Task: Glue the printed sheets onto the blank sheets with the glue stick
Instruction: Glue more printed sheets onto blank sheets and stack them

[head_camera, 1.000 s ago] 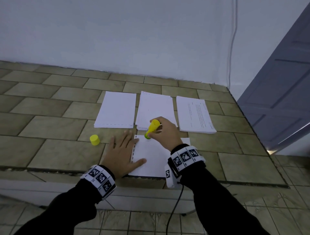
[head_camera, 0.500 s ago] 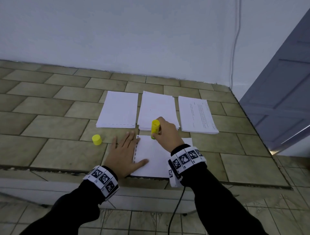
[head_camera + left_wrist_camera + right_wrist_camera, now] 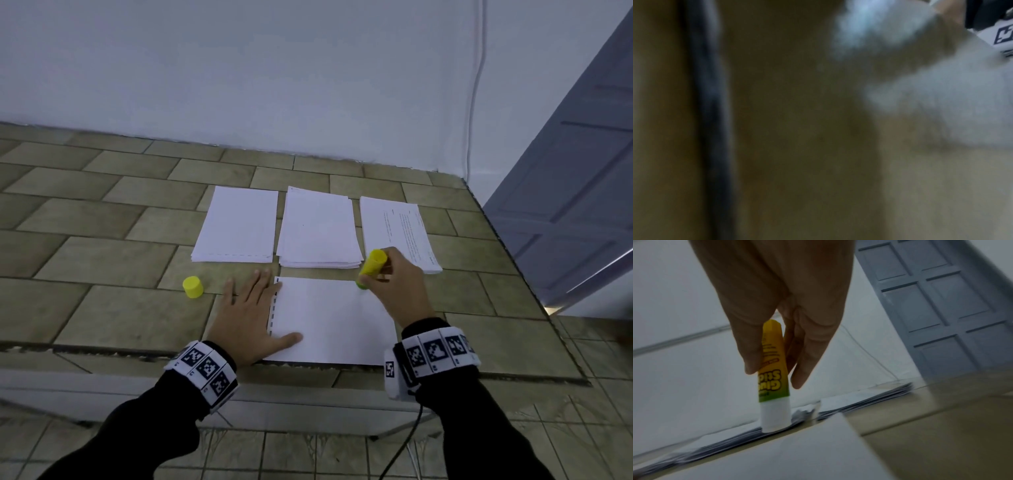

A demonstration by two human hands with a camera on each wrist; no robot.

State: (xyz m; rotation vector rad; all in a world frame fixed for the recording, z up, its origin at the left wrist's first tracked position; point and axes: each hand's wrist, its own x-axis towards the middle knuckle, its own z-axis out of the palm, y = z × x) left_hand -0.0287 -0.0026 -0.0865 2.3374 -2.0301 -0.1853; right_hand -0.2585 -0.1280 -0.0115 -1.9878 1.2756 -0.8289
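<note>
On the olive tiled counter (image 3: 102, 260), farthest left, a small yellow plastic glue-stick cap (image 3: 193, 287) stands upright on its own, just left of the left hand (image 3: 248, 317), which lies flat with fingers straight and spread, palm down on the tile, its thumb and the side of its forefinger pressing the left edge of the single white sheet with a dashed black margin (image 3: 329, 322) that lies nearest the counter's front edge (the left wrist view is too blurred to add anything). Beyond the hand, along the back, sit three paper stacks: a neat stack of blank white sheets with a dashed edge (image 3: 238, 229), then a looser middle stack of white sheets (image 3: 318, 233), then a stack of printed sheets with lines of text (image 3: 397, 229). At the near sheet's far right corner the right hand (image 3: 397, 284) pinches the yellow-and-green glue stick (image 3: 371, 267) between thumb and curled fingers; its long axis runs nearly upright, tilted slightly, base up and white glue end down, the tip touching the paper at that far edge (image 3: 774, 421), as the right wrist view shows. To the right stands a grey panelled door (image 3: 575, 205)
</note>
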